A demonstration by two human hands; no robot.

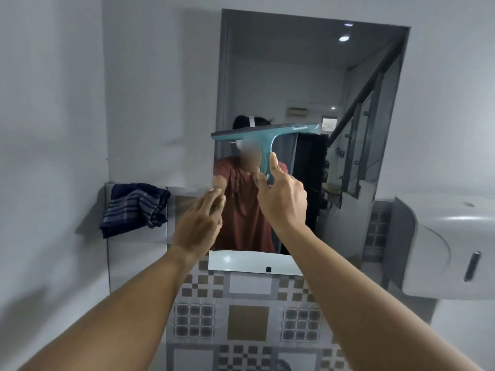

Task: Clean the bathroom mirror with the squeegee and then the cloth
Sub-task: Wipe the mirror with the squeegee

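Observation:
A tall frameless mirror hangs on the wall ahead. My right hand grips the handle of a teal squeegee, whose blade lies roughly level across the middle of the glass, tilted up to the right. My left hand is flat, fingers together and extended, touching the mirror's lower left edge and holding nothing. A dark blue checked cloth lies bunched on a ledge to the left of the mirror, apart from both hands.
A white paper dispenser juts out from the wall at the right. Patterned grey and brown tiles cover the wall below the mirror. A ledge runs along the left wall. The mirror reflects a person and a staircase.

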